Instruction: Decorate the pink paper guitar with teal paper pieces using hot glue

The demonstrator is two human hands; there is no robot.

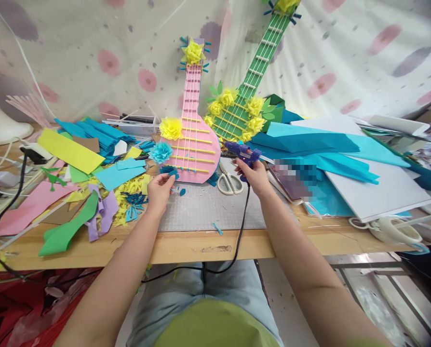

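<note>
My left hand (160, 192) pinches a dark teal fringed paper piece (169, 170) at the lower left edge of a pink paper guitar (204, 166). Just above it on the guitar sit a light blue paper flower (161, 152) and a yellow paper flower (170, 128). Closed around the handle of a purple hot glue gun (247, 154), my right hand (254, 176) is right of the guitar body, the nozzle pointing left toward it. White-handled scissors (230, 182) lie between both hands on the grey cutting mat (201, 209).
A green paper guitar (233, 118) with yellow flowers leans behind. Paper scraps (116, 173) and yellow shreds crowd the left. Blue paper sheets (324, 144), a phone (288, 180) and white board (378, 193) lie right. The glue gun's black cord (242, 231) hangs over the table edge.
</note>
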